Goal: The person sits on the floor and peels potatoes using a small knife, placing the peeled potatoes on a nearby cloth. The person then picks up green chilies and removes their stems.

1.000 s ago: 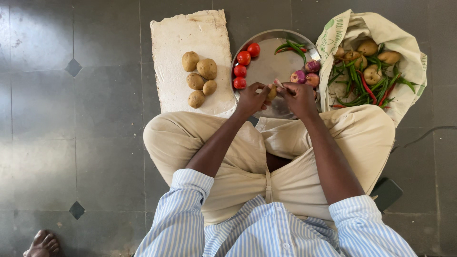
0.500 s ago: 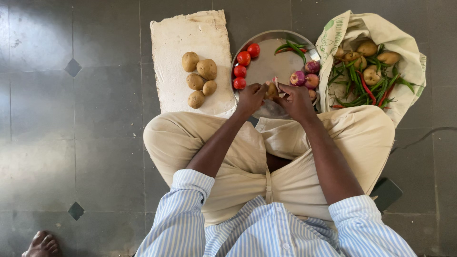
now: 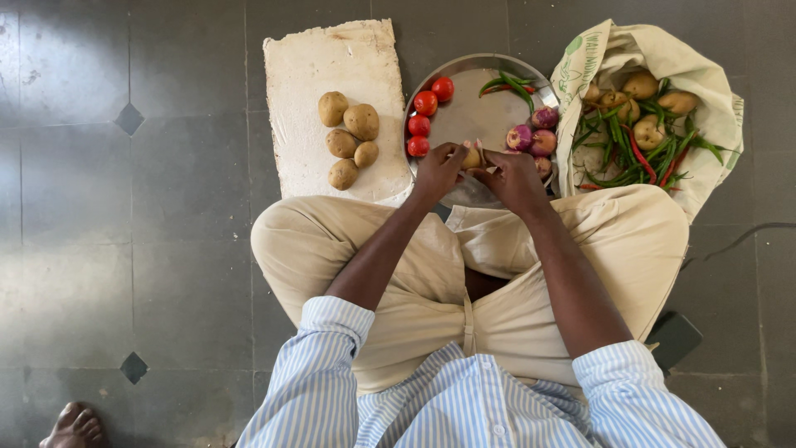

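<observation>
A small pale onion (image 3: 473, 157) is gripped between the left hand (image 3: 437, 170) and the right hand (image 3: 512, 176) at upper centre, over the steel plate (image 3: 473, 116). Tomatoes (image 3: 424, 116) are seen just left, purple onions (image 3: 531, 136) just right.

Small pale item (image 3: 473, 157) sitting between fingertips of left hand (image 3: 437, 172) and right hand (image 3: 512, 178), mostly covered, kind not telling. Steel plate (image 3: 464, 66) near rim disappearing under both hands. Bare foot (image 3: 76, 426) getting cut by bottom edge. Dark object (image 3: 676, 336) hiding partly behind right knee.
</observation>
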